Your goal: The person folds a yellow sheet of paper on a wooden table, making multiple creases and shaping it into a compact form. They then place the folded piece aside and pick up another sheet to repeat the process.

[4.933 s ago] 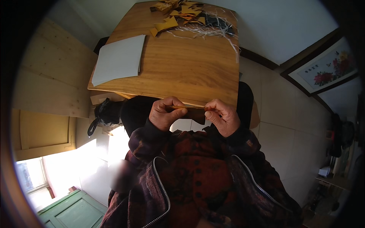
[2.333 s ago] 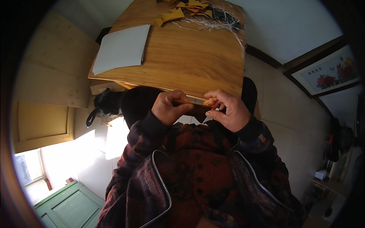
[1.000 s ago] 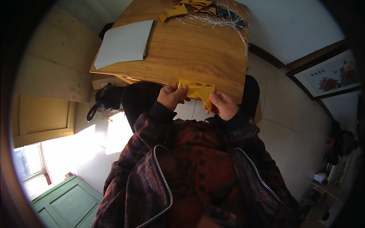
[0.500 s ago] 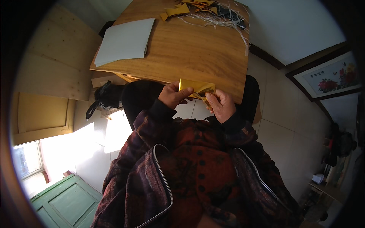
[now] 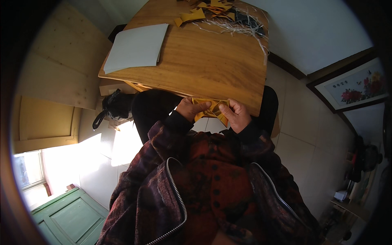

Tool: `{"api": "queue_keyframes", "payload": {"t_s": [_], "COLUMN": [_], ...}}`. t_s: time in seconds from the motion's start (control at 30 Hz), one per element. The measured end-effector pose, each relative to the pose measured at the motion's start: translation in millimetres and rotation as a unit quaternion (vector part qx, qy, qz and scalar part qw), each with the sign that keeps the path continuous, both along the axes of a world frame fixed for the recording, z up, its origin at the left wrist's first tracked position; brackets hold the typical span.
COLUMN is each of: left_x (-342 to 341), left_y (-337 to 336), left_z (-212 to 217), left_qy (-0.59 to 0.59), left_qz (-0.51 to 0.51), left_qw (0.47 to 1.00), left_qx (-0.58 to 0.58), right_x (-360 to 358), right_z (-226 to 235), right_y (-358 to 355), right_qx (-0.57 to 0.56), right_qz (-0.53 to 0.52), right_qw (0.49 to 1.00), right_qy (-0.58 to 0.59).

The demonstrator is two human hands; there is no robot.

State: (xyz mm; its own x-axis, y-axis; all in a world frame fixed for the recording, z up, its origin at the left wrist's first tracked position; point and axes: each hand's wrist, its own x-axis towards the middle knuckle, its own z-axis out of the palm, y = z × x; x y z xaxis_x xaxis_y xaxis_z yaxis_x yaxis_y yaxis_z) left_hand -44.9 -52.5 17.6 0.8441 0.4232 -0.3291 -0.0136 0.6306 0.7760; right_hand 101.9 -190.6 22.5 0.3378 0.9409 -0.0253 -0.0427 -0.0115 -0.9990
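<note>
A piece of folded gold paper [image 5: 211, 101] is held between my two hands, just off the near edge of the wooden table [image 5: 204, 65]. My left hand [image 5: 190, 109] grips its left side, thumb lying across the front. On the right side, my right hand [image 5: 237, 114] pinches it with the thumb near the middle. The fingers behind the paper are mostly hidden. Its lower part hangs in a point between the hands.
A stack of white sheets [image 5: 136, 47] lies at the table's left. Several folded gold paper pieces [image 5: 192, 16] and a tangle of pale strings [image 5: 232, 23] lie at the far side. A black bag [image 5: 112, 108] sits left of my knee. A framed flower picture [image 5: 355, 85] is at the right.
Both thumbs now press on the middle of the gold paper, which has been turned and folded from its wider shape. The hands have come slightly lower and closer together.
</note>
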Motion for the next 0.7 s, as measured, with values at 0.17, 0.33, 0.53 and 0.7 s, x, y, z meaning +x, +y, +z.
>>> {"api": "queue_keyframes", "payload": {"t_s": [0.17, 0.33, 0.53, 0.7], "left_x": [0, 2, 6, 39], "left_y": [0, 1, 8, 37], "left_z": [-7, -11, -13, -13], "left_qy": [-0.001, -0.011, -0.016, 0.108], "left_qz": [-0.006, -0.007, 0.014, -0.002], "left_qw": [1.000, 1.000, 0.997, 0.978], "left_qx": [-0.006, 0.020, 0.070, 0.179], "right_x": [-4, -6, 1, 26], "right_z": [3, 4, -14, -22], "right_y": [-1, 0, 11, 37], "right_qx": [-0.025, -0.027, -0.036, -0.047], "right_qz": [-0.014, -0.027, -0.023, -0.080], "right_qw": [1.000, 0.999, 0.999, 0.989], "right_qy": [0.005, 0.015, 0.002, -0.119]}}
